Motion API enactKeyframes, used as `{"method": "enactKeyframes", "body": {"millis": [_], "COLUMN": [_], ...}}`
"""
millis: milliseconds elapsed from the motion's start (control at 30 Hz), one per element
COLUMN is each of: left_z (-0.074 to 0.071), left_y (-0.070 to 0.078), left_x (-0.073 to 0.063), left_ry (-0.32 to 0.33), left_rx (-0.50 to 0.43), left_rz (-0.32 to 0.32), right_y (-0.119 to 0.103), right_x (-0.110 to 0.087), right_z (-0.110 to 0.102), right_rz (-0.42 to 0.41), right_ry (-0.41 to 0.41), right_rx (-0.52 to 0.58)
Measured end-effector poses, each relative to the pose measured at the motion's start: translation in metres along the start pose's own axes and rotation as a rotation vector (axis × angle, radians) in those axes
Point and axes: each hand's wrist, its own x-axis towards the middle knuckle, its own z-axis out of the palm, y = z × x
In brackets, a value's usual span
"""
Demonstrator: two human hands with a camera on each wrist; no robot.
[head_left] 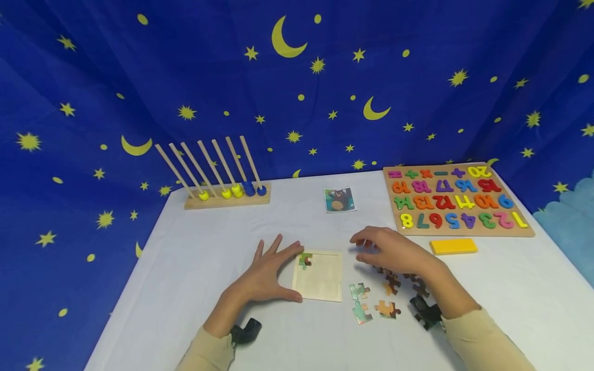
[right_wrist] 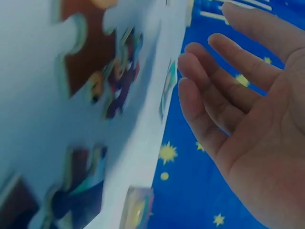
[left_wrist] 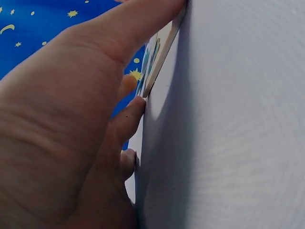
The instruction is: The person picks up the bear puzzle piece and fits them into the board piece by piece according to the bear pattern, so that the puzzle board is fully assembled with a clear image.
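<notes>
Your left hand [head_left: 262, 275] is spread wide at the left side of the tray [head_left: 325, 281], with the thumb touching its near left corner and the index finger its far left corner. The tray lies flat on the table [head_left: 162, 309] in front of you, with one green piece [head_left: 305, 259] in its far left corner.

Your right hand [head_left: 394, 250] hovers to the right of the tray, fingers loosely bent and a gap between thumb and fingers, holding nothing. Near and partly under it lie brown pieces [head_left: 392, 283]; nearer you are two pale green pieces [head_left: 359, 291] and an orange piece [head_left: 387, 309], all loose beside the tray.

Beyond the tray lies a bear card [head_left: 340, 200]. At the far right, the number board [head_left: 464, 232] has a yellow block [head_left: 454, 246] just before it. At the far left stands a peg rack [head_left: 211, 202] with yellow and blue beads. A starry blue curtain [head_left: 278, 113] hangs behind.
</notes>
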Motion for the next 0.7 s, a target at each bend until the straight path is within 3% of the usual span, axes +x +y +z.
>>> {"method": "enactKeyframes", "body": {"millis": [333, 500, 700], "left_z": [-0.004, -0.005, -0.004], "left_y": [-0.005, -0.007, -0.010], "left_x": [-0.002, -0.002, -0.002], "left_ry": [-0.049, -0.037, -0.006], "left_rx": [-0.013, 0.024, 0.027], "left_rz": [0.118, 0.116, 0.120], "right_y": [0.027, 0.031, 0.030], "right_x": [-0.021, -0.025, -0.027], "right_z": [-0.009, -0.017, -0.019], "right_rz": [0.073, 0.116, 0.158], "right_ry": [-0.049, -0.100, -0.154], "right_rx": [0.077, 0.099, 0.050]}}
